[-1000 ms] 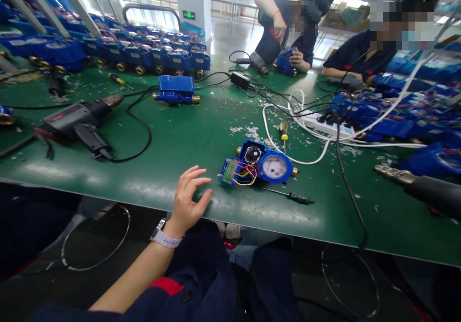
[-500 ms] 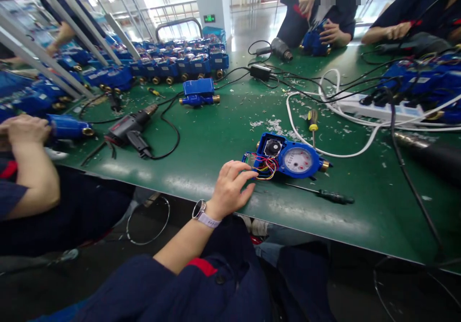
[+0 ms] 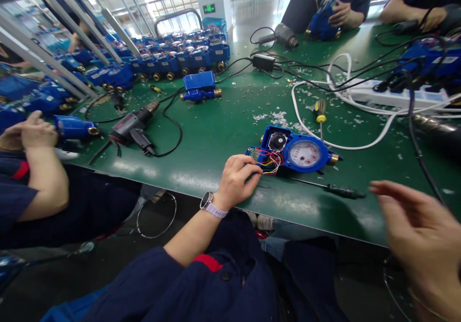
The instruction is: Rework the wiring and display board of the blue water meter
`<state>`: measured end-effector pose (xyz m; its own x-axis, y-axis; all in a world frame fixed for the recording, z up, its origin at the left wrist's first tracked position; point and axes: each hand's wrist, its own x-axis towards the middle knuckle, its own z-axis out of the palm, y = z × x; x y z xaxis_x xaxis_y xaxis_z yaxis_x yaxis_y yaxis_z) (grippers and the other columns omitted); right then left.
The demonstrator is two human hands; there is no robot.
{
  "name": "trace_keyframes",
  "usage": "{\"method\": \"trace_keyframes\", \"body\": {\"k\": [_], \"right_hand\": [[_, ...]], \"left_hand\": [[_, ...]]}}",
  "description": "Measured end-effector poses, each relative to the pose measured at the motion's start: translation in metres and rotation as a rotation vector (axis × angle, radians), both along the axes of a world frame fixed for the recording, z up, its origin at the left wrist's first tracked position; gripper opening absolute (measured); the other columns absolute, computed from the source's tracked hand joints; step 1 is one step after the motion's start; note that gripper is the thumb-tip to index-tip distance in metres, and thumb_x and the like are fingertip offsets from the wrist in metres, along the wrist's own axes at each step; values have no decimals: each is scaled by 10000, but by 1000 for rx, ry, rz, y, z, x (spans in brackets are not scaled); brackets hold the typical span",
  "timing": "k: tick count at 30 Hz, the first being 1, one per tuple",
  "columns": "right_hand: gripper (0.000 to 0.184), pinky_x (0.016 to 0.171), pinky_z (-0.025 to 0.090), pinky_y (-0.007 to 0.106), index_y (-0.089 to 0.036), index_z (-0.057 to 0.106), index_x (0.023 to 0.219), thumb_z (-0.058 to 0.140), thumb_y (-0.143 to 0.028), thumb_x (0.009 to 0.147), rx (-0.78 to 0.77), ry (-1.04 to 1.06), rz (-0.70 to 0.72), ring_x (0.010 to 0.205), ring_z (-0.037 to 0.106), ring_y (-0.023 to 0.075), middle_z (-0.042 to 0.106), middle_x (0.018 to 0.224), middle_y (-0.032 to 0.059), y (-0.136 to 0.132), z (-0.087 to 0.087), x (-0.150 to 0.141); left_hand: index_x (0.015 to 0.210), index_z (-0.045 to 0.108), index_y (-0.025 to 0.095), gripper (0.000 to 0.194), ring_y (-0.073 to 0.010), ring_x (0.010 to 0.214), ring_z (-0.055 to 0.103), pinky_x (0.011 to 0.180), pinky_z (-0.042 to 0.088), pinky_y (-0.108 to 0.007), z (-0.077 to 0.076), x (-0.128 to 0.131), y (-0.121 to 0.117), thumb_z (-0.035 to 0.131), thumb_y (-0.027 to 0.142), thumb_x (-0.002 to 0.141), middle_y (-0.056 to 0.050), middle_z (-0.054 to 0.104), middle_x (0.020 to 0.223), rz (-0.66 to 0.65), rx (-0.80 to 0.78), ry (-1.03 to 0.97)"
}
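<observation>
My left hand [image 3: 240, 180] has its fingers curled at the edge of a small circuit board [image 3: 255, 154], with thin coloured wires [image 3: 274, 161] beside the fingertips. Those wires run into an open blue water meter [image 3: 288, 135] lying face up, its round dial showing. Part of the board is hidden behind my fingers. At the lower right, my right hand [image 3: 419, 231] hovers near the table edge, thumb and fingers apart, holding nothing visible. A dark-handled screwdriver [image 3: 345, 191] lies between that hand and the meter.
A yellow-and-black screwdriver [image 3: 320, 111] touches the meter's far side. Behind it lie a white power strip [image 3: 392, 93] and looping cables. A heat gun [image 3: 135, 129] and another blue meter [image 3: 199, 86] lie leftward. Co-workers sit left and opposite; rows of meters [image 3: 176, 58] fill the back.
My right hand has come into view at the lower right. The fingers of my left hand have drawn closer together at the board. The whole view has shifted slightly.
</observation>
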<state>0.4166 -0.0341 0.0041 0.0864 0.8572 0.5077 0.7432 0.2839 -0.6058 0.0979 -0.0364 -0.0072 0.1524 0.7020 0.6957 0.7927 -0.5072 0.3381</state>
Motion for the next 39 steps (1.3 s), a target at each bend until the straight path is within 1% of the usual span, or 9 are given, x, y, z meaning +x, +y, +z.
{"method": "trace_keyframes", "body": {"k": [3,5,7,9,13,21,28,35,39], "right_hand": [[214,769,563,335,-222,716,958,588,-384,900,-83,80,377,823,681,198,710,946,72,-6,-12,-49],[188,667,564,280,-207,715,966,607,-331,874,-203,238,508,778,670,175,707,955,68,-7,-16,-84],[183,623,556,258,-191,710,955,636,-319,849,-300,412,554,731,652,160,701,941,69,-6,-18,-114],[195,585,542,246,-180,691,950,652,-336,840,-331,476,563,678,635,148,695,896,63,-2,-20,-136],[262,531,517,241,-168,654,926,695,-399,809,-329,535,547,622,621,145,680,833,52,6,-26,-157],[160,617,480,257,-183,664,795,619,-311,880,-237,491,518,650,601,141,664,755,20,8,-26,-161],[138,668,454,267,-191,686,807,596,-259,887,-226,341,568,687,616,151,688,778,13,11,-11,-149],[174,626,409,277,-196,690,741,590,-302,837,-362,106,571,637,605,156,687,727,-1,20,12,-128],[311,573,412,265,-190,655,657,508,-365,868,-520,129,596,582,582,147,652,639,7,23,19,-117]], "left_hand": [[874,665,193,70,-186,957,587,854,483,-349,-1,2,-1,600,217,888,-49,632,928,-12,-22,-82],[872,670,189,78,-187,955,588,850,486,-349,-2,4,-2,601,222,889,-52,632,925,-22,-44,-121],[875,672,187,85,-189,959,588,856,489,-354,-4,5,-3,598,225,892,-56,633,925,-29,-65,-145],[883,673,188,93,-192,962,587,860,492,-358,-6,5,-4,589,226,898,-60,633,930,-33,-81,-164],[905,668,185,118,-192,950,584,848,492,-356,-8,5,-6,557,223,917,-65,630,935,-50,-104,-205],[906,658,178,79,-193,959,578,852,487,-352,-10,7,-6,584,186,882,-66,613,962,-58,-93,-220],[897,655,196,55,-191,978,575,858,471,-342,-11,8,-5,614,229,882,-55,613,983,-21,-24,-120],[888,639,196,64,-189,978,573,869,470,-348,-11,7,-4,592,237,905,-57,619,981,21,-48,-129],[891,634,195,69,-190,980,577,867,477,-349,-11,7,-3,586,239,910,-60,621,984,15,-74,-161]]}}
